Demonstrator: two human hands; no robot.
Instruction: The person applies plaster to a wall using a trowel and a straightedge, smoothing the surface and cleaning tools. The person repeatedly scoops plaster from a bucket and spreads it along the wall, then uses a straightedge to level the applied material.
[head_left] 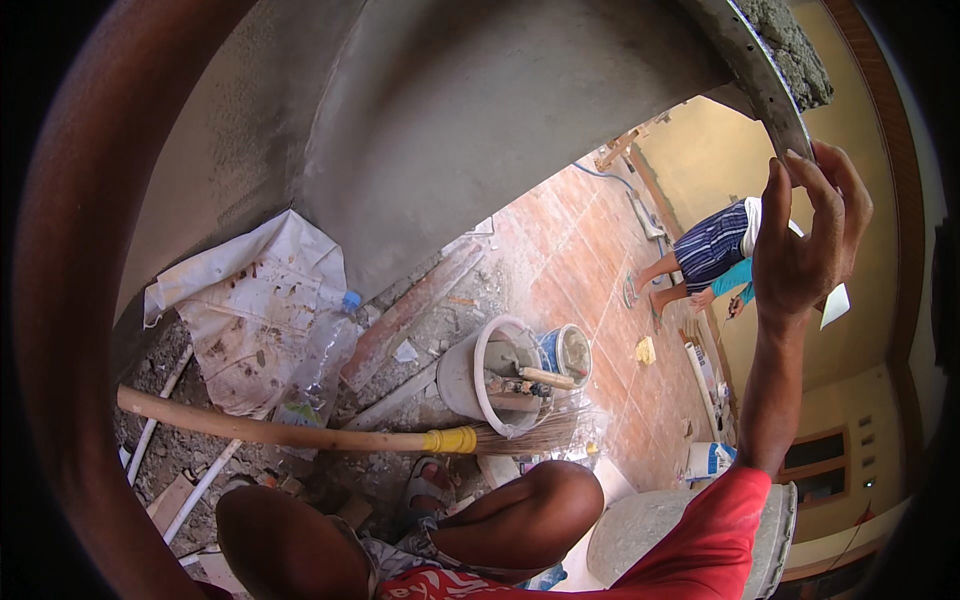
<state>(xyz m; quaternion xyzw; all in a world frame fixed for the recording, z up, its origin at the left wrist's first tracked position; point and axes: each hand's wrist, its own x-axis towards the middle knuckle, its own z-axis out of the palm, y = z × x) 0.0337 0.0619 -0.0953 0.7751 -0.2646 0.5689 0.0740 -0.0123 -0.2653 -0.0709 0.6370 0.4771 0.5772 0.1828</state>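
My right hand (pixel 812 215) is raised at the upper right. Its thumb and fingers close on the lower end of a long grey metal strip (pixel 765 85) dotted with small holes, which runs along the edge of a grey plastered slab (pixel 520 110). Rough wet mortar (pixel 785 50) clings beside the strip. My left arm curves up the left side and leaves the picture at the top, so that hand is out of sight.
Below the slab stand a white bucket (pixel 462 380) with tools and a smaller blue-and-white pail (pixel 572 355). A stick broom (pixel 290 428) lies across before my knees. A dirty sack (pixel 265 320) and plastic bottle (pixel 320 370) sit left. Another person (pixel 712 245) bends at the far right.
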